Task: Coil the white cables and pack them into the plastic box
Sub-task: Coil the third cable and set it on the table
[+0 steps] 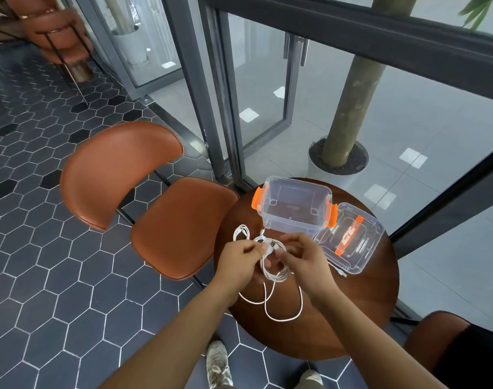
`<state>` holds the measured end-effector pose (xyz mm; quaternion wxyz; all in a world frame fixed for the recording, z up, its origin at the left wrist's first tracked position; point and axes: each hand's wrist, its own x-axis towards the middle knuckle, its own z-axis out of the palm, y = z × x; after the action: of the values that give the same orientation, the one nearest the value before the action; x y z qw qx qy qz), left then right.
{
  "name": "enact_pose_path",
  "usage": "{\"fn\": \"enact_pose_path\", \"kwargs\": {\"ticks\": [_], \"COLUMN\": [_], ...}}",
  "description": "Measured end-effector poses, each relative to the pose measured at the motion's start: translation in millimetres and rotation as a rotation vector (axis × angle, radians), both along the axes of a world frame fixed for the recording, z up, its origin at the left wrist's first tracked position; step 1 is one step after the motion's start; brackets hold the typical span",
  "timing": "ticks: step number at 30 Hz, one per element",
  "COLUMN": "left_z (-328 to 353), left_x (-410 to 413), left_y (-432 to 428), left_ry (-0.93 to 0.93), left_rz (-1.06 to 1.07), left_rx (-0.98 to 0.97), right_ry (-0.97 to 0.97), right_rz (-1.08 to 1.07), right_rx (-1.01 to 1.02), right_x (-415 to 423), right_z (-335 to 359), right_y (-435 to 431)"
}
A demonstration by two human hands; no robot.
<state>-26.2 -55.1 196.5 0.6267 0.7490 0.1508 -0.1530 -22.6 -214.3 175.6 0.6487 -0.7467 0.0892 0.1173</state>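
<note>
A round wooden tabletop is seen above a hexagon-tiled floor. Over its middle, a partly coiled white cable is pinched by the left hand and the right hand. The plastic box is set open at the far edge.

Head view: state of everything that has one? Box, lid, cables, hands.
plastic box: upright on the table, lid off, no cable inside.
lid: off, lying on the table right of the box.
first white cable: partly coiled, held in both hands, tail loose on the table.
second white cable: loose loop on the table, untouched.
left hand: pinches the coil.
right hand: pinches the same cable.
</note>
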Motion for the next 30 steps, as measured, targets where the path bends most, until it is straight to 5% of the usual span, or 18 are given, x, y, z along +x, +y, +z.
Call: {"fn": "enact_pose_path", "kwargs": {"ticks": [10, 16, 30], "left_z": [-3.5, -3.7, -51.0], "left_x": [8.1, -0.8, -3.4], "left_y": [12.3, 8.9, 38.0], "left_ry": [0.005, 0.098, 0.209], "left_rz": [-0.177, -0.072, 0.118], "left_rx": [0.105, -0.086, -0.051], "right_ry": [0.020, 0.075, 0.188], "right_rz": [-0.010, 0.006, 0.081], "right_rx": [-0.097, 0.019, -0.091], "right_x": [-1.5, -1.3, 12.8], "right_z": [-11.7, -10.3, -40.2], "right_y": [7.9, 2.9, 23.7]}}
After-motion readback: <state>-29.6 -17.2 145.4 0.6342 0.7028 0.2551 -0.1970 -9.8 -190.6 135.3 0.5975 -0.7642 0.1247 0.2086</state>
